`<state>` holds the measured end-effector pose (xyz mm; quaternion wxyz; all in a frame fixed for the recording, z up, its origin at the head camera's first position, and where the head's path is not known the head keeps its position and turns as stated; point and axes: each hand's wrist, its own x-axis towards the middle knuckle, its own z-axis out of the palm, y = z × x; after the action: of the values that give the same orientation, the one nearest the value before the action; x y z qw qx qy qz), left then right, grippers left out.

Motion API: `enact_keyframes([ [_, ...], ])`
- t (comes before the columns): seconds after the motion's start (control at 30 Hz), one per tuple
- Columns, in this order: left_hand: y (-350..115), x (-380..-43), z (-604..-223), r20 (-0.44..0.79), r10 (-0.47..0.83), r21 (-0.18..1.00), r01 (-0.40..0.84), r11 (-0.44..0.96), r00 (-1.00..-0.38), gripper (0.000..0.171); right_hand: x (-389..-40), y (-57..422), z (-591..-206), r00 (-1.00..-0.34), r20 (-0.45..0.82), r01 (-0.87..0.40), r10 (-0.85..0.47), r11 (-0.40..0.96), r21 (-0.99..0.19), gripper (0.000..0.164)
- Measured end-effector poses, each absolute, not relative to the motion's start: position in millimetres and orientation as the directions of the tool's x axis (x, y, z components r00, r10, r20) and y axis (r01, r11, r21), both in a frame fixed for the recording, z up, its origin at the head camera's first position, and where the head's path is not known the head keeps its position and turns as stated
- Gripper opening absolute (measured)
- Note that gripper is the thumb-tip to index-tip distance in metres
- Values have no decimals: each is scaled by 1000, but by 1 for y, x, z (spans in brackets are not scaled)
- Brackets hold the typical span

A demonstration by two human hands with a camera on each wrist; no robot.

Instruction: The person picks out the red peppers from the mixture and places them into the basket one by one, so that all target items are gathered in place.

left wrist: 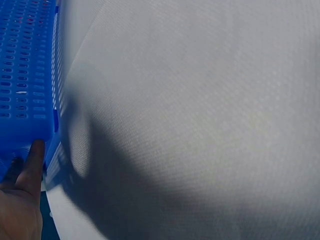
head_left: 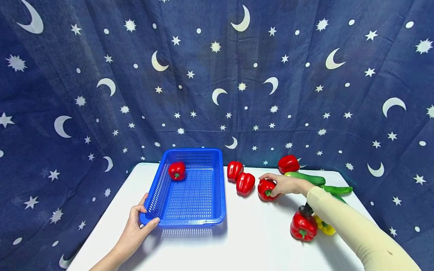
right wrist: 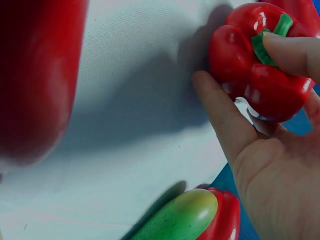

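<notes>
The right hand (head_left: 286, 185) grips a red bell pepper (head_left: 266, 188), its thumb against the green stem (right wrist: 284, 24) and fingers around the sides; whether the pepper is lifted, I cannot tell. Just off at 9 to 10 o'clock from it sit two more red bell peppers (head_left: 245, 184), side by side. Another red bell pepper (head_left: 288, 164) lies at 1 o'clock, near a cucumber (head_left: 306, 178) at 2; a slim green vegetable (head_left: 339, 189) is at 3. At 4 to 5 o'clock, a red bell pepper stands beside a yellow bell pepper (head_left: 326, 227), partly hidden by the pale yellow sleeve (head_left: 352, 229). Farther out at 9, the left hand (head_left: 133, 227) holds the 7 o'clock corner of a blue plastic basket (head_left: 222, 188), which contains one red bell pepper (head_left: 177, 171) toward its 11 o'clock corner. All this is on a white table (head_left: 247, 237); a star-and-moon curtain (head_left: 217, 75) hangs at 12.
</notes>
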<state>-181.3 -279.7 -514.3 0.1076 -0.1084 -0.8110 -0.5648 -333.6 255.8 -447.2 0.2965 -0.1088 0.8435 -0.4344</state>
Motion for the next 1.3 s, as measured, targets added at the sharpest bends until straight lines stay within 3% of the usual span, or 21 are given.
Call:
enact_keyframes([
  [0.6, -278, -182, -514, 326, 67, 892, 331, 308, -943, 44, -340, 257, -453, -808, -401, 56, -431, 623, -781, 83],
  [1.3, -278, -181, -514, 332, 65, 898, 337, 283, -941, 44, -338, 261, -443, -832, -340, -121, -438, 742, -660, 71],
])
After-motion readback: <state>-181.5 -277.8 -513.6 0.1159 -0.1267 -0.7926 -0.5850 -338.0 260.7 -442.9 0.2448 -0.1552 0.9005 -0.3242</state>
